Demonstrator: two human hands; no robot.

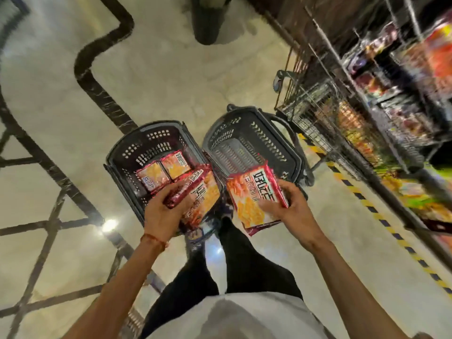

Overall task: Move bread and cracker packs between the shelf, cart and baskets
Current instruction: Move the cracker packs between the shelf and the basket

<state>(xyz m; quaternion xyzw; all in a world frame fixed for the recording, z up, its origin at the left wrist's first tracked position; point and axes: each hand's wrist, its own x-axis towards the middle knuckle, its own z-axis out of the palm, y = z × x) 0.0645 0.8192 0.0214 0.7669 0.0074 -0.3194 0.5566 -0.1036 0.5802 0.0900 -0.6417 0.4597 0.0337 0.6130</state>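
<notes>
Two dark plastic baskets stand on the floor in front of me. The left basket (pixel 146 133) holds two red-and-orange cracker packs (pixel 162 170) lying flat. The right basket (pixel 247 133) shows only its slotted bottom. My left hand (pixel 162 214) grips another cracker pack (pixel 203 199) above the near edge of the left basket. My right hand (pixel 291 204) holds a similar pack (pixel 254 194) over the near edge of the right basket, thumb on its face.
A wire cart (pixel 315 113) with packaged goods stands right of the baskets, against a shelf (pixel 403 99) full of blurred colourful packs. A yellow-and-black floor stripe (pixel 381 216) runs along the shelf. My dark-trousered legs are below the packs. Another person's leg (pixel 208 18) stands far ahead.
</notes>
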